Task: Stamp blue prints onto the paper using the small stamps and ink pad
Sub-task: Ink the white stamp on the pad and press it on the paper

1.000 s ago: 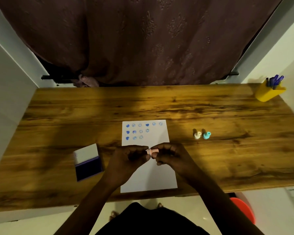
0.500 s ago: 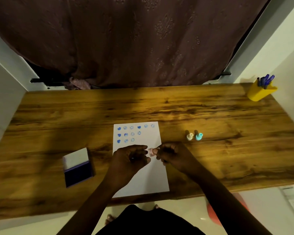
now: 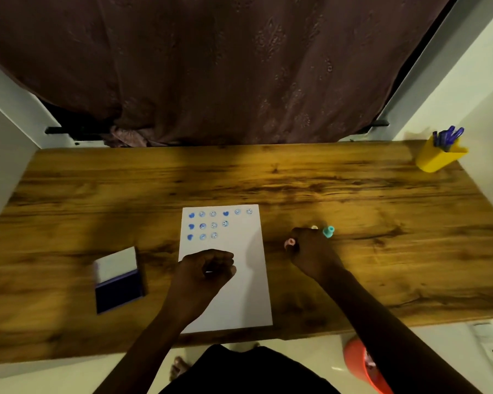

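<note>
Paper, a white sheet (image 3: pixel 234 280) on the brown wood-grain desk (image 3: pixel 353 194), carries three rows of blue heart and smiley prints (image 3: pixel 214 224) at its far end. The left hand (image 3: pixel 208 270) rests curled over the sheet; whether it grips anything I cannot tell. The right hand (image 3: pixel 310 251), on the desk right of the paper, pinches a small pink stamp (image 3: pixel 290 243), near a teal stamp (image 3: pixel 328 231). An open blue ink pad (image 3: pixel 118 282) lies left of the sheet

White paper (image 3: pixel 239 280) (blue prints (image 3: pixel 202 225)), teal stamp (image 3: pixel 328 231).
</note>
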